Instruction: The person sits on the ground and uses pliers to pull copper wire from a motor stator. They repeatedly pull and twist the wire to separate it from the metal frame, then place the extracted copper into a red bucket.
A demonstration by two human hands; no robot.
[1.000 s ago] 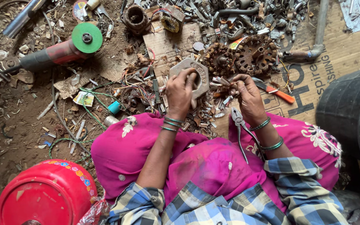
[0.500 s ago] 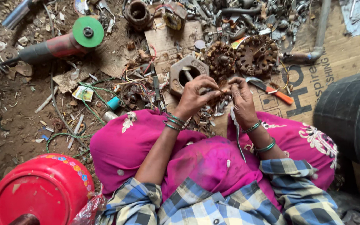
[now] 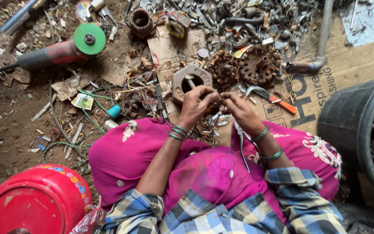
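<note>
The left hand point(image 3: 198, 103) has come off the hexagonal metal housing point(image 3: 190, 81), now free at its 12 o'clock, and pinches a small scrap piece point(image 3: 218, 102) with the right hand point(image 3: 239, 110). Rusty rotors point(image 3: 243, 66) and an orange-handled knife point(image 3: 273, 99) crowd 1 o'clock.

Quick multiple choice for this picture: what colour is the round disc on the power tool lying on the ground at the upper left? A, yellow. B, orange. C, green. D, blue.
C: the angle grinder lies on the dirt at the upper left, and the round disc at its head is plainly green, with a dark hub in the middle.
</note>
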